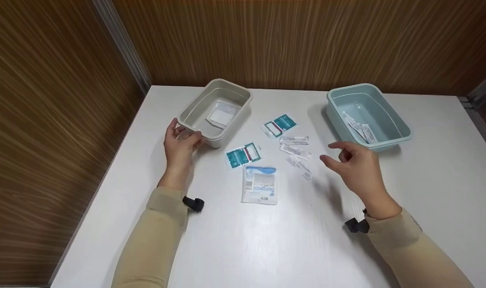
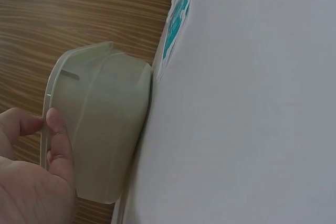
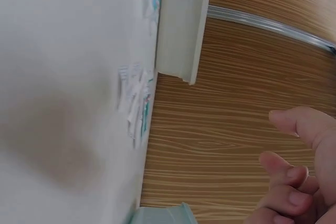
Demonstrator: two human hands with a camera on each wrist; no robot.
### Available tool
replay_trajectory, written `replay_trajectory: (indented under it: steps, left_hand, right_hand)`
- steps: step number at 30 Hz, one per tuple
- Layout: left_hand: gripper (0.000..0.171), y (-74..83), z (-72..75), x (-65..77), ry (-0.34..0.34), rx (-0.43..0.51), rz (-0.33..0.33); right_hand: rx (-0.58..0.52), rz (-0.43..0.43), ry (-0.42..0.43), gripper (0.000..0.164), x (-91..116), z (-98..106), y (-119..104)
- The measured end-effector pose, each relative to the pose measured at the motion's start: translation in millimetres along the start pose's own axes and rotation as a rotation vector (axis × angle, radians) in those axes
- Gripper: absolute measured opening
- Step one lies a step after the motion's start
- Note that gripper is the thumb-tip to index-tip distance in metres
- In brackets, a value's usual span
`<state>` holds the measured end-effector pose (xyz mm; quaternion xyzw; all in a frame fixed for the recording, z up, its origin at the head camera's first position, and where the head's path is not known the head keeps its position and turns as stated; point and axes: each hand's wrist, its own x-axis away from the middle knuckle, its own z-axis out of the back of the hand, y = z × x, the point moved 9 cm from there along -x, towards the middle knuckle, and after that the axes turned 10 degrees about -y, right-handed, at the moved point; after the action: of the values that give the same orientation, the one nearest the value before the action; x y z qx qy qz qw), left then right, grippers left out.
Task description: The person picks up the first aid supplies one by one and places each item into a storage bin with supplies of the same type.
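My left hand point(image 1: 179, 152) pinches the near left corner of the beige plastic basin point(image 1: 195, 105), thumb and fingers on its rim point(image 2: 47, 95). Inside that basin lies a white packet point(image 1: 224, 114). My right hand point(image 1: 359, 168) is held over the table with nothing in it, thumb and index finger apart, the other fingers loosely bent. It is nearest the light blue basin point(image 1: 391, 116), which has several thin white paper sachets point(image 1: 361, 129) in it. To the left of this hand, several similar sachets point(image 1: 295, 152) lie on the table.
Two green-and-white packets point(image 1: 279, 125) point(image 1: 244, 155) lie between the basins. Nearer me is a white packet with blue print reading "Surgical" point(image 1: 260, 186). Wood-grain panels point(image 1: 283, 44) stand behind and left of the white table point(image 1: 267, 248). Each wrist wears a small black camera.
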<state>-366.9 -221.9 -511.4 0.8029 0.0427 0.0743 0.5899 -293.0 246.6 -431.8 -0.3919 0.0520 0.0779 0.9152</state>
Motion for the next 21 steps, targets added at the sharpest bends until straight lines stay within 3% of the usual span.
replay_trajectory:
  steps: [13,21]
  left_hand:
    - [0.101,-1.2,1.8,2.6,0.026,0.019,-0.002]
    - [0.101,0.4,-1.3,2.5,0.014,0.02,-0.008]
  right_hand:
    - [0.155,-0.048,-0.274,0.049,-8,-57,27]
    - [0.188,-0.066,-0.305,0.044,-6,-64,37]
